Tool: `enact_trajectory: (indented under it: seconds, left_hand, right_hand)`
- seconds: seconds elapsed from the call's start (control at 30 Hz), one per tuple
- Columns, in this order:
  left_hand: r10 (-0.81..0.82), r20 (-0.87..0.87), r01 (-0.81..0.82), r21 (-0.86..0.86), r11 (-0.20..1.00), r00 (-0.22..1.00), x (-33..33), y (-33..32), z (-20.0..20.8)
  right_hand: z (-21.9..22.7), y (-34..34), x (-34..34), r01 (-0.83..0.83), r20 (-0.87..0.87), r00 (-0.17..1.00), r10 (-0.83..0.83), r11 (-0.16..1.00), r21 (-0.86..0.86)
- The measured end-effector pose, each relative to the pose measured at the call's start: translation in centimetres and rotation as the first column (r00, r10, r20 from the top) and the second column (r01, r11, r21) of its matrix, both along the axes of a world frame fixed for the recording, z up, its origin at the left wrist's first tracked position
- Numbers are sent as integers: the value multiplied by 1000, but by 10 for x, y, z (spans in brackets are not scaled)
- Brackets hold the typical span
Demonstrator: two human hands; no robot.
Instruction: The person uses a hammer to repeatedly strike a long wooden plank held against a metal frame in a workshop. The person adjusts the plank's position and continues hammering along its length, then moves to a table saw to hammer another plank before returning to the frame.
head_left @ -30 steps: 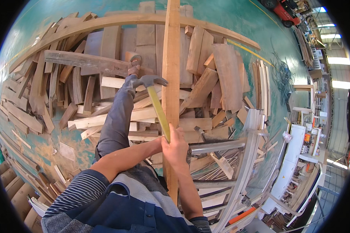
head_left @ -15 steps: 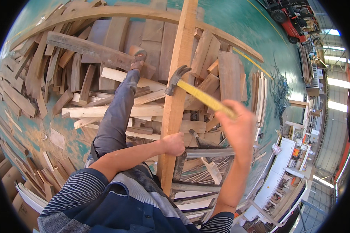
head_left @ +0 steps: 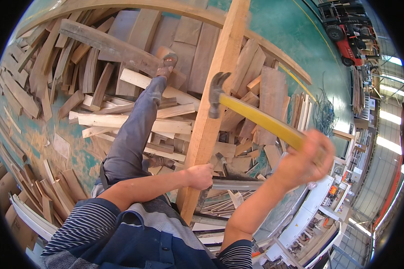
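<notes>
Here, from the head view: two bare hands in sight, both the same person's. Right grip (head_left: 312, 154) wrapped round the end of the handle of one hammer (head_left: 260, 117), fingers slightly blurred, out to the right of centre. Yellow handle slanting up to the left; dark head in front of the upright beam, with one claw of two prongs turned up and one striking face turned down. Impossible to tell whether head and wood touch.

Left grip (head_left: 201, 176) curled closed into a fist, lower down, at the right edge of one squared wooden beam (head_left: 205, 134); impossible to tell whether around anything.

Behind the beam, one long plank (head_left: 188, 11) running crosswise near the top. Below and around, a timber pile (head_left: 141, 125) of loose boards and offcuts, too many and too overlapped to count. Among the boards, two feet: one sandaled foot (head_left: 167, 65) well forward on the wood, one partly hidden foot (head_left: 155, 160) nearer the body. Just right of the fist, one metal bar (head_left: 240, 184). Farther right, on the green floor (head_left: 285, 24), one tangle of dark cable (head_left: 325, 116) and one red forklift (head_left: 348, 47).
</notes>
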State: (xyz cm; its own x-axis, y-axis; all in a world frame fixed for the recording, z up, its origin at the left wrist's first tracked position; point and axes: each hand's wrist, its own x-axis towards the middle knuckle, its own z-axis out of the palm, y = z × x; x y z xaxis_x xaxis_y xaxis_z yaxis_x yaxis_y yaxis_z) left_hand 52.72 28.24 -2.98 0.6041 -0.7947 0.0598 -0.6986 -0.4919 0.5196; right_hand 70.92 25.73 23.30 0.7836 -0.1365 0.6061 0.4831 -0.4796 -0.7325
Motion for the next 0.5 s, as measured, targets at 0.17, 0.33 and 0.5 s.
enact_trajectory:
  seconds: [0.17, 0.33, 0.5]
  left_hand:
    - [-7, -20, 7, -3, 1000, 1000, 2, 0, 1]
    - [-68, -31, 70, 48, 996, 997, 2, -1, 0]
    - [-44, -46, 45, 28, 999, 998, 1, -4, -3]
  right_hand:
    - [27, 9, 32, -445, 58, 855, 515, 673, 591]
    - [-31, 46, 52, -160, -324, 805, 497, 708, 688]
    - [-27, 48, 91, 50, -500, 808, 313, 808, 587]
